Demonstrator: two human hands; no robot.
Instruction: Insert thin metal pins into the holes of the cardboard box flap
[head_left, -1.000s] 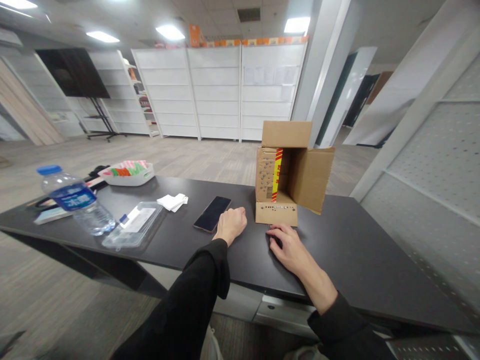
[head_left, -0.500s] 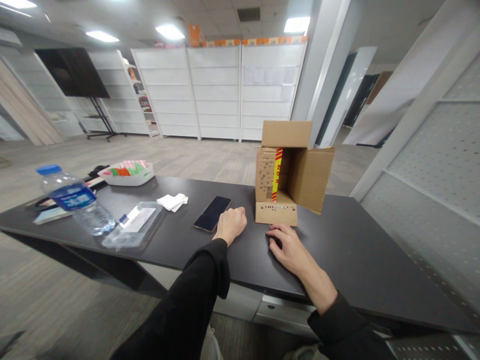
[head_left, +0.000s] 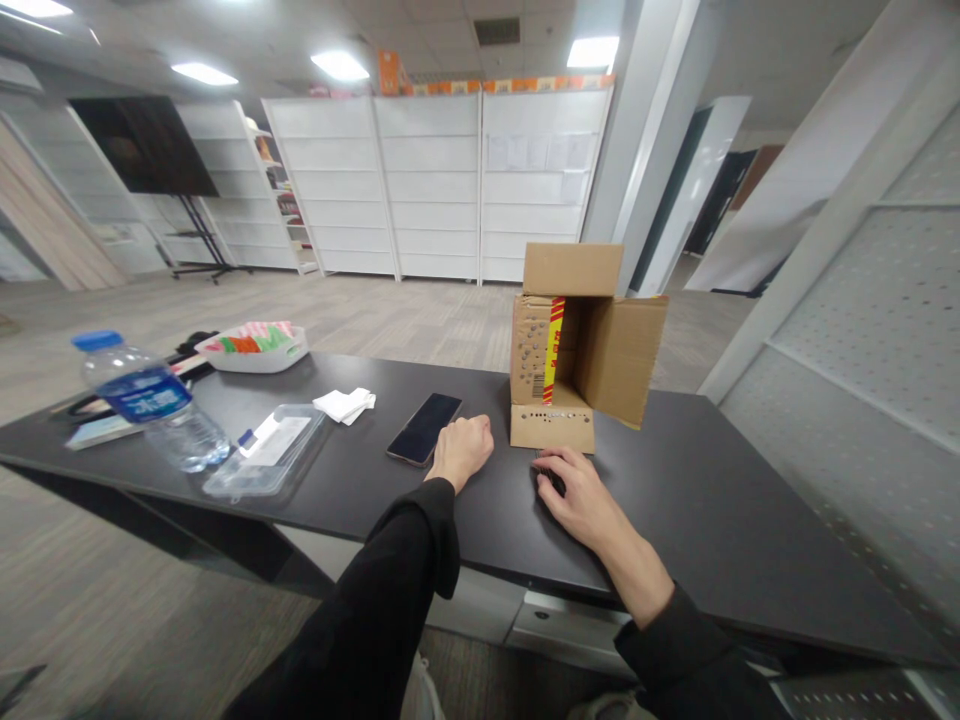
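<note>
Though the black mouse mostly hides its long axis from me, it lies beneath my right hand, fingers curled around it, just near of the carton; leftward, my left hand is a closed fist.

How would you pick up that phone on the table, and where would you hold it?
I'd probably grip the phone by its two long edges, about halfway along, coming from above. It lies flat on the table, so its slim sides seem easiest to pinch. The left hand is close beside its right edge, so it would likely lift over first.
</note>
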